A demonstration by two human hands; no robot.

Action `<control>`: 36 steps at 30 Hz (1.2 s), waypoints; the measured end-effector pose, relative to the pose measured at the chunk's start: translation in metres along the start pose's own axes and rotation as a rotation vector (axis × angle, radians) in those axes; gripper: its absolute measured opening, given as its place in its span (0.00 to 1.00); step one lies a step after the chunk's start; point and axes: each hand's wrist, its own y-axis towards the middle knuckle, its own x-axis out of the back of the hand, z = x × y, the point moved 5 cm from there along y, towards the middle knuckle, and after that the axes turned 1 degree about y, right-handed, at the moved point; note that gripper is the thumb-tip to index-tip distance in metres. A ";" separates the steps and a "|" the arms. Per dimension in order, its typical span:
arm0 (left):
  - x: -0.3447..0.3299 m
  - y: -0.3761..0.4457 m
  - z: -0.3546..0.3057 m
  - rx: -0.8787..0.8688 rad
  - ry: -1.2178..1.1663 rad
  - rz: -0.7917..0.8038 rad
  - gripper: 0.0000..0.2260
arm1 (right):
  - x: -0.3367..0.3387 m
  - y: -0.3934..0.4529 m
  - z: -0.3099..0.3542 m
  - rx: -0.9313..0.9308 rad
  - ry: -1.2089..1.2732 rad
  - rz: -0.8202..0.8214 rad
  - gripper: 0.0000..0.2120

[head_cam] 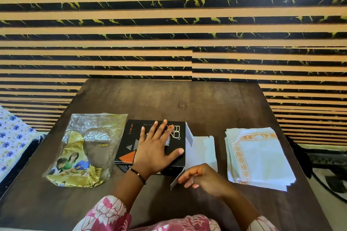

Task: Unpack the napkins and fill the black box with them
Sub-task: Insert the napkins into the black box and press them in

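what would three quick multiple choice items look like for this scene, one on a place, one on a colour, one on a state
1. Where is the napkin stack relative to the black box?
A. right of it
B. left of it
C. on top of it

2. What colour is the napkins' border pattern?
A. blue
B. orange
C. green

3. How does the left hand lie?
A. in a fist
B. pinching a napkin
C. flat on the box, fingers spread

Key: 1 A, the stack lies beyond the box's open flap; 2 B, orange motifs edge the top napkin; 3 C, straight fingers rest on the box top.
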 end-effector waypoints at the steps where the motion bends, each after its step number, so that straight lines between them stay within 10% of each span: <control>1: -0.001 0.000 0.000 -0.023 0.013 0.027 0.42 | 0.001 0.001 -0.001 -0.005 0.004 -0.011 0.22; 20: -0.003 0.000 -0.007 -0.108 0.085 0.127 0.50 | 0.063 0.045 0.027 -0.039 0.106 -0.459 0.20; 36: -0.001 0.000 -0.007 -0.108 0.069 0.103 0.49 | 0.064 0.058 0.042 0.017 0.018 -0.342 0.26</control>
